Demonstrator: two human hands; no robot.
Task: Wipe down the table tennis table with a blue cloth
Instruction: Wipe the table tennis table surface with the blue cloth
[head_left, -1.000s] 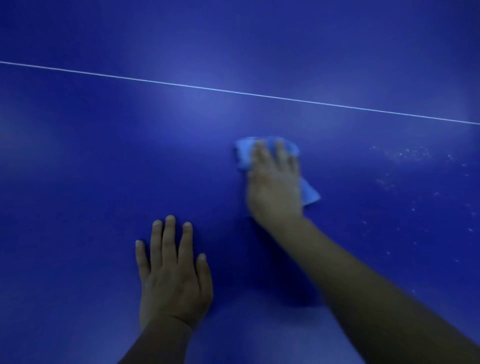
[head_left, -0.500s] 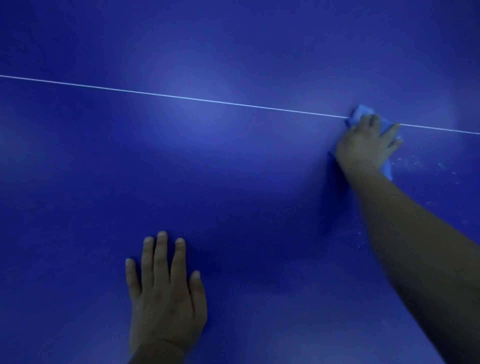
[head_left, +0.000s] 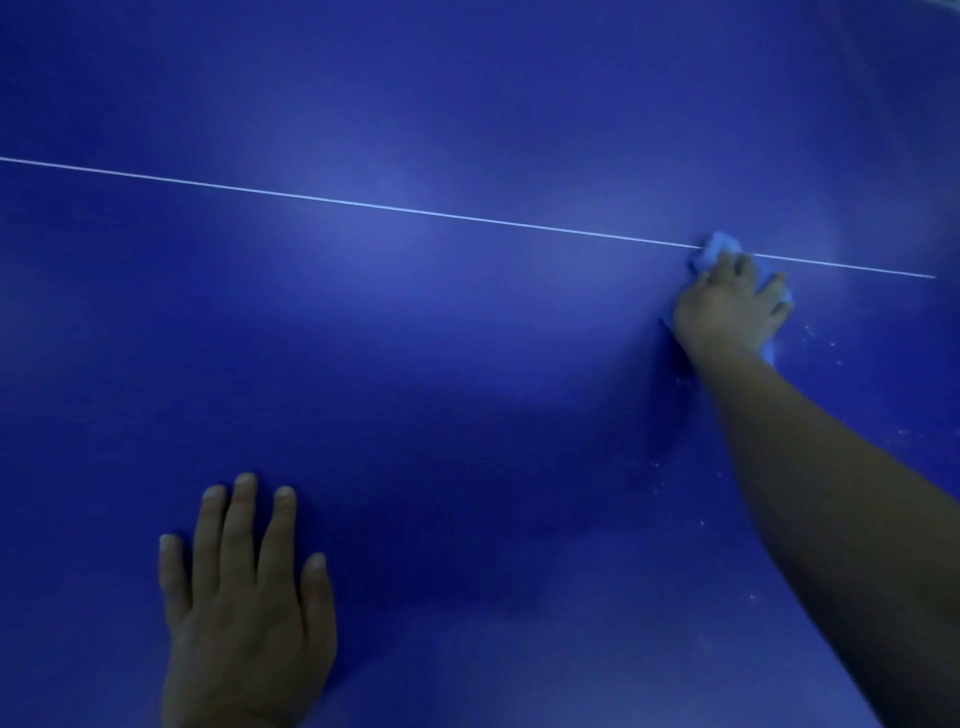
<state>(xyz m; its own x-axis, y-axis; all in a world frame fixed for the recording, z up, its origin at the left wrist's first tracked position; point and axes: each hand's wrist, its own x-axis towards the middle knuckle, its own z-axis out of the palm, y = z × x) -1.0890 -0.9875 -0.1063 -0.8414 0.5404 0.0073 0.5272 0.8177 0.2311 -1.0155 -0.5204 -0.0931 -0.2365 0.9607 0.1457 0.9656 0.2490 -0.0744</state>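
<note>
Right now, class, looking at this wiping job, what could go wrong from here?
1. White specks lie just right of the blue cloth; a sweep could scatter them rather than lift them.
2. The right hand is stretched far out to the white line, so pressure may be uneven.
3. The left hand, flat on the table, may leave smudges.

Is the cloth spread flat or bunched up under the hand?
Bunched. The blue cloth shows only as crumpled bits around the right hand pressing it onto the table at the white line.
</note>
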